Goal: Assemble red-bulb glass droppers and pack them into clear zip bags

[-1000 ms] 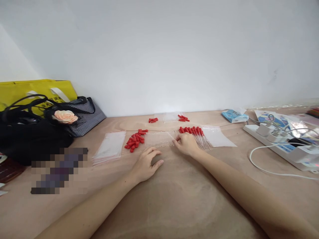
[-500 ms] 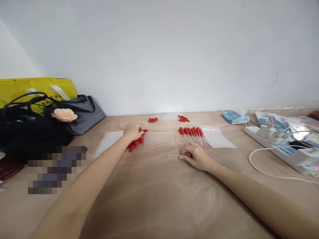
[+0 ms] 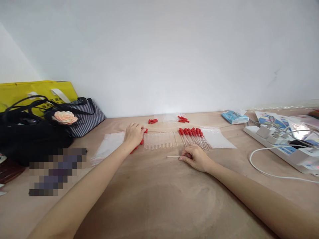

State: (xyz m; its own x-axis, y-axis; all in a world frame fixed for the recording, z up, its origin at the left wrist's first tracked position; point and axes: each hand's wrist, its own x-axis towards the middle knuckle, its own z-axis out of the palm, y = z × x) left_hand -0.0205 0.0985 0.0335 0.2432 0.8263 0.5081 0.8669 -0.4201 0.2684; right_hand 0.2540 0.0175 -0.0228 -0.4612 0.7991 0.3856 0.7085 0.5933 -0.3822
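My right hand pinches a thin clear tube, which points left just above the table. My left hand is over a pile of red rubber bulbs and covers most of it; its fingers curl down, and what they touch is hidden. Between the hands lies a row of clear tubes. Beyond my right hand several tubes with red bulbs on their ends lie side by side. Clear plastic bags lie at the left and right.
Small red bulb piles and more clear tubes lie near the wall. At the right are a blue tissue pack and a white power strip with cables. A striped bag, black bag and yellow bag stand left.
My left hand has shifted slightly right and nearer over the red bulbs, covering more of them. My right hand and its tube have hardly moved.
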